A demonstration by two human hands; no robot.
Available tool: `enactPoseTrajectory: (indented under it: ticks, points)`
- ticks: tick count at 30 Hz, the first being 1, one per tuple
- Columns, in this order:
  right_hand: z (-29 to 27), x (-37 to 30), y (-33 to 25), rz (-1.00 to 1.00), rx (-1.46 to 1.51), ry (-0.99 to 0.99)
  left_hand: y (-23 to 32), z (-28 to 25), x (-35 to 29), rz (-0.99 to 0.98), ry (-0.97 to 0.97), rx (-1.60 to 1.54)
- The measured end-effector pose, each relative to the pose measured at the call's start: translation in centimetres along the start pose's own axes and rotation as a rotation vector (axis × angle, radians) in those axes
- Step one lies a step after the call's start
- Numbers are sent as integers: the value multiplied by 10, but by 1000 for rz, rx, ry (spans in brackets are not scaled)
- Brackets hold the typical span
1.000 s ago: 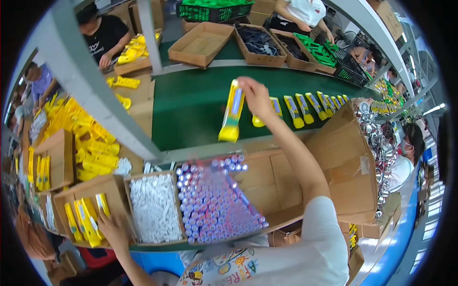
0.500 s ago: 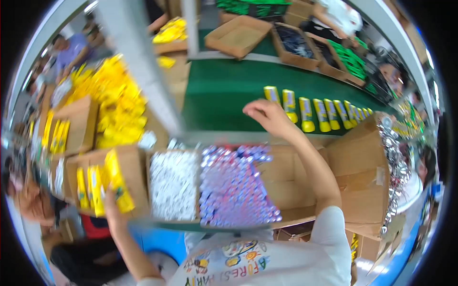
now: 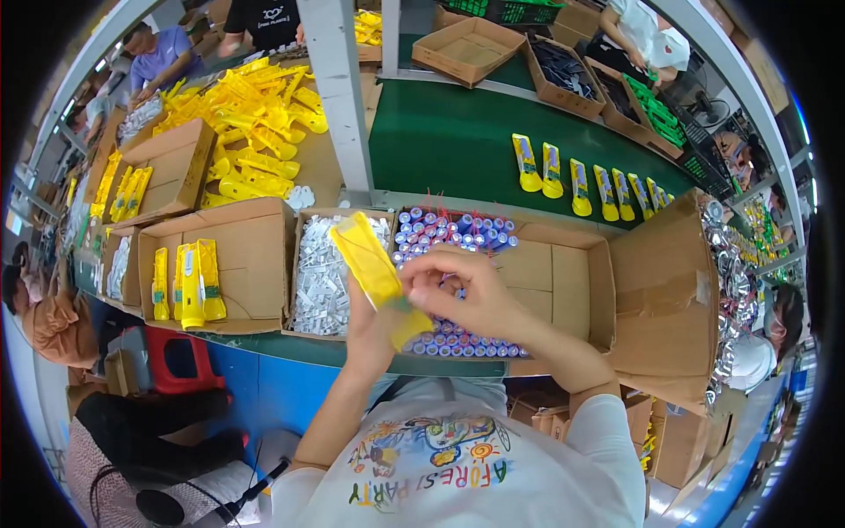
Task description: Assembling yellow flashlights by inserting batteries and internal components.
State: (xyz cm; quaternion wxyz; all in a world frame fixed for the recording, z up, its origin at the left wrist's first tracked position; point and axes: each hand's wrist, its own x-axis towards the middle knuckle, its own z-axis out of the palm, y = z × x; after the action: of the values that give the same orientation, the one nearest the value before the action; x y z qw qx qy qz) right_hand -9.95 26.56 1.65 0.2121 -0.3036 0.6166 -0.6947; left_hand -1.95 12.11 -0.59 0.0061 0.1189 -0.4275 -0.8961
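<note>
Item: yellow casing [image 3: 377, 273], long plastic shell, held tilted above the front boxes, just before the chest.

Left hand [image 3: 374, 327]: clamped around the casing's lower end, where a green part shows. A second ago this hand was down at the box of yellow casings [image 3: 187, 283]; it has since come up with one.

Right hand [image 3: 462, 290]: fingers curled together, tips pinched near the casing's middle. Whether a small part sits between them cannot be told. A second ago this hand was stretched out to the green belt [image 3: 458, 141], setting a casing down there; it is now back at the chest. Judged from this: one unit has gone to the belt and work on a fresh one is beginning.

Directly beneath: box of blue and pink cells [image 3: 449, 233], packed upright, partly hidden by the hands. Beside it, to the left: box of white parts [image 3: 319, 273].

On the belt: row of finished yellow units [image 3: 581, 185], lying side by side.

Beyond, upper left: heap of loose yellow shells [image 3: 260, 123] on the bench. Other workers sit around the belt.
</note>
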Motion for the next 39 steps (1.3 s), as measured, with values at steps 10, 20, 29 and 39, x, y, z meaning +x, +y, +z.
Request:
enactPoseTrajectory:
  ticks: [10, 20, 29, 39]
  points:
    - [20, -42, 23, -606, -998, 308, -28, -17, -3, 33, -153, 278]
    - [-103, -41, 61, 449, -473, 432, -44, -8, 3, 82, -280, 431]
    - [-119, -42, 52, 690, -204, 194, -37, -7, -15, 85, -261, 377]
    - [-28, -37, 2, 693, 29, -39, -41, -5, -19, 170, -274, 773]
